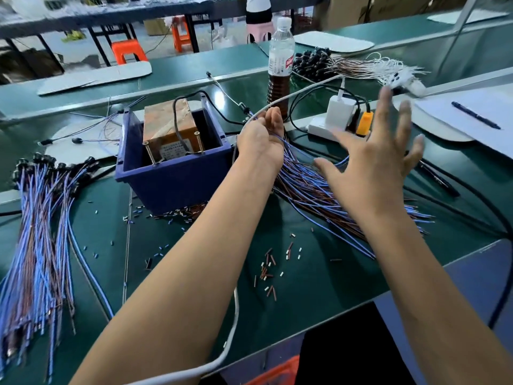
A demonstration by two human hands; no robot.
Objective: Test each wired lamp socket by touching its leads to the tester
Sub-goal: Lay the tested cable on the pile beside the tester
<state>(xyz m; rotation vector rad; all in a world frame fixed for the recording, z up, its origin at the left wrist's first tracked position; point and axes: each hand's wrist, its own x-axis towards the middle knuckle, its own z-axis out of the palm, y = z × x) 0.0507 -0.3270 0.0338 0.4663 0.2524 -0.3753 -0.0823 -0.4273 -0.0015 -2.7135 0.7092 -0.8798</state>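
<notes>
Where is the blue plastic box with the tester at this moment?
In the head view the blue plastic box stands left of centre on the green table, beside the left hand, with a wire bundle further left.

We see a bottle (pixel 280 59) with brown drink, a pen (pixel 475 115) on paper (pixel 469 129), and orange stools (pixel 128 50).

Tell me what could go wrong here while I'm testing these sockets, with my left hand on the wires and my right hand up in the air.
1. The left hand grips a wire bundle that fans out loosely; strands could snag or tangle.
2. The open right hand hovers near the power strip and the bottle; a sweep might topple the bottle onto the plugs.
</notes>
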